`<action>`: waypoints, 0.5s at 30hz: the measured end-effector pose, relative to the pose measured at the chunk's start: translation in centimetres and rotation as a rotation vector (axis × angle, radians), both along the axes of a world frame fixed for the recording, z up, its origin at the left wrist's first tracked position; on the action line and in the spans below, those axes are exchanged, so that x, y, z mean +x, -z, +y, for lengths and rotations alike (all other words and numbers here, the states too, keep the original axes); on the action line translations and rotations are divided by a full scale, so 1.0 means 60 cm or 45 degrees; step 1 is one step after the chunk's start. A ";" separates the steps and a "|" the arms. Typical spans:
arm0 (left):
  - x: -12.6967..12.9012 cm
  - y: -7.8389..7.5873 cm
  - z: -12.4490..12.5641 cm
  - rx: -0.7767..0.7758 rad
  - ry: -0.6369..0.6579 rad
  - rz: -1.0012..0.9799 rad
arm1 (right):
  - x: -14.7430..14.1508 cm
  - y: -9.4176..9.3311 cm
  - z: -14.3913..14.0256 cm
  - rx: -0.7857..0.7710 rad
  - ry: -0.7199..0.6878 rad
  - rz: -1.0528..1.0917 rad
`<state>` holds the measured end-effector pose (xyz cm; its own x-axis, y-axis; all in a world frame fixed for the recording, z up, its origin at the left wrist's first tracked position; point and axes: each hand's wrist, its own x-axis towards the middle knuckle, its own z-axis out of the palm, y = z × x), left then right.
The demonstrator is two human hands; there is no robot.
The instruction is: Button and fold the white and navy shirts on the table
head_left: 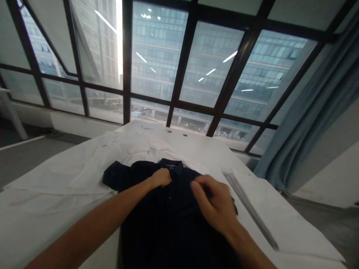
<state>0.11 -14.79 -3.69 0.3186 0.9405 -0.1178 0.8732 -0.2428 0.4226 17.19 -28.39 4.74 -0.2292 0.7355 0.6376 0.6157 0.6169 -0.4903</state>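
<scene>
A dark navy polo shirt [168, 224] lies face up on a white table, its collar [171, 165] toward the window and its short sleeves spread to the sides. My left hand [162, 177] is closed in a fist on the front of the shirt, just below the collar at the button placket. Over the right side of the chest, my right hand [214, 200] is raised and slightly blurred. Its fingers are curled with the thumb near the index finger, and I cannot make out anything between the tips. A button shows on the placket below my left hand.
Crumpled thin white sheeting [86, 160] covers the table's left side and back. Flat white sheets or boards [280, 213] lie along the right edge. Two round holes pierce the far tabletop. Beyond stand dark-framed windows [174, 97], with a blue-grey curtain [311, 112] at right.
</scene>
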 end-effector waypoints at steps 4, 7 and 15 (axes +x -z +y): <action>-0.005 0.033 -0.004 0.153 0.077 -0.190 | -0.031 0.079 0.110 -0.844 0.106 -0.155; -0.017 0.058 -0.008 0.233 0.145 -0.333 | -0.038 0.144 0.178 -1.241 0.142 -0.097; -0.022 0.060 -0.021 0.283 0.220 -0.391 | -0.012 0.177 0.192 -1.350 -0.094 0.214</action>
<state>-1.22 -16.07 -7.30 0.4628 0.8619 0.2074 0.6530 -0.4896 0.5778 16.48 -16.90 -5.90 -0.2645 0.9198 -0.2899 0.4693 -0.1399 -0.8719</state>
